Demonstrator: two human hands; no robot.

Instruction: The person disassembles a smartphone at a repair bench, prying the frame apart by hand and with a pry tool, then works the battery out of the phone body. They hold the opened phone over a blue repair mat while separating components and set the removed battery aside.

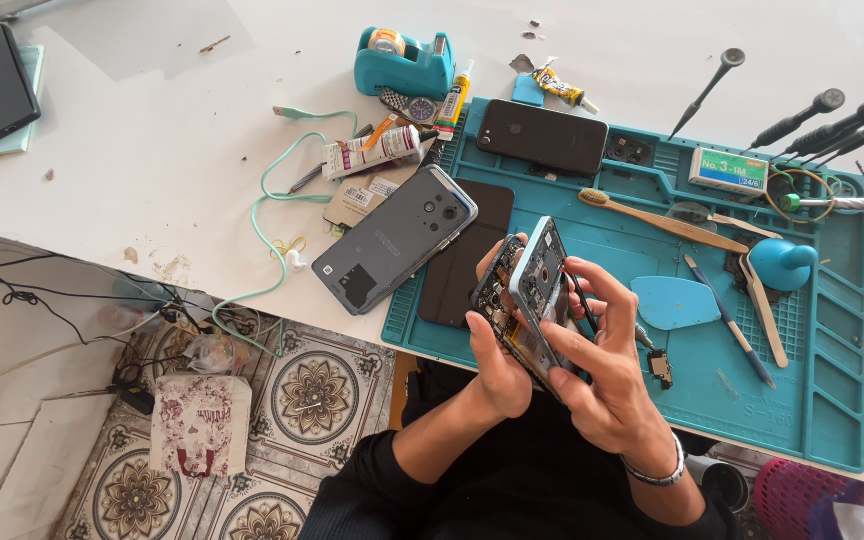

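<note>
My left hand (497,360) grips an opened phone (524,295) from below, holding it tilted above the near edge of the teal work mat (822,330). The phone's inner frame and circuit parts show, with its back half lifted apart. My right hand (607,375) holds the phone's right side and pinches a thin black tool (582,303) against it. A bracelet sits on my right wrist.
On the mat lie a black phone (542,136), a dark panel (467,255), a grey phone back (395,238), a wooden toothbrush (657,218), a blue pick (674,302) and small parts. Screwdrivers (832,125), glue tubes, a tape dispenser (404,65) and a green cable sit around.
</note>
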